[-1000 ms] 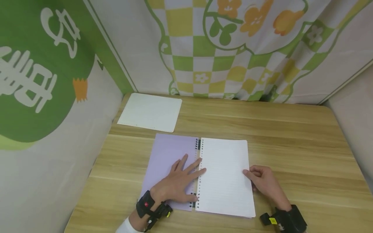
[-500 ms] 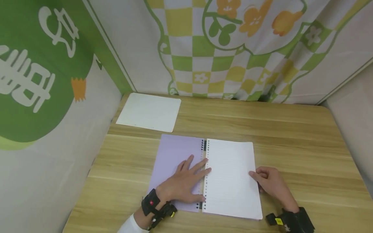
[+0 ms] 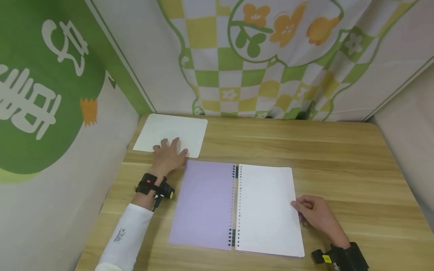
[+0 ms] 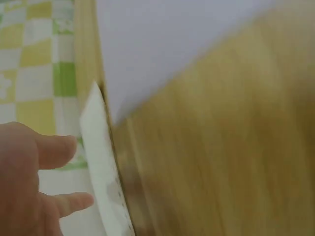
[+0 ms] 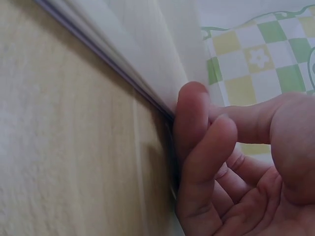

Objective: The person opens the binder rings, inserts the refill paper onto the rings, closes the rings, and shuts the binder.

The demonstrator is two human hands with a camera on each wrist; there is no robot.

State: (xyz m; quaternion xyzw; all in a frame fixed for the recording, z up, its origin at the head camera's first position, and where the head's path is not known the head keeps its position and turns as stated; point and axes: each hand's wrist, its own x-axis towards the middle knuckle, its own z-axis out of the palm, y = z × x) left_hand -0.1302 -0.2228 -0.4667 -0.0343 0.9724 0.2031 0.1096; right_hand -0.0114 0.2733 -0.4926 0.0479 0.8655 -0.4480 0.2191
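Observation:
A ring-bound notebook lies open on the table, its lilac cover (image 3: 205, 205) at the left and ruled white pages (image 3: 268, 210) at the right. My right hand (image 3: 312, 212) is at the outer edge of the pages, thumb on top and fingers curled at the side. The right wrist view shows those fingers (image 5: 206, 157) pinching the edge of the page stack (image 5: 142, 54). My left hand (image 3: 168, 156) is over the near edge of a thin white sheet (image 3: 176, 128) with rounded corners, fingers spread. In the left wrist view, nothing lies between the fingers (image 4: 56, 150) of that hand.
The wood-grain table (image 3: 325, 150) runs back to a checkered curtain (image 3: 237, 75). A fabric wall with green print (image 3: 51, 94) stands along the left side. The notebook's lilac cover lies just nearer than the white sheet.
My left hand has left the notebook's binding and moved up and left to the white sheet. The right hand keeps its place at the page edge. The head view has shifted slightly.

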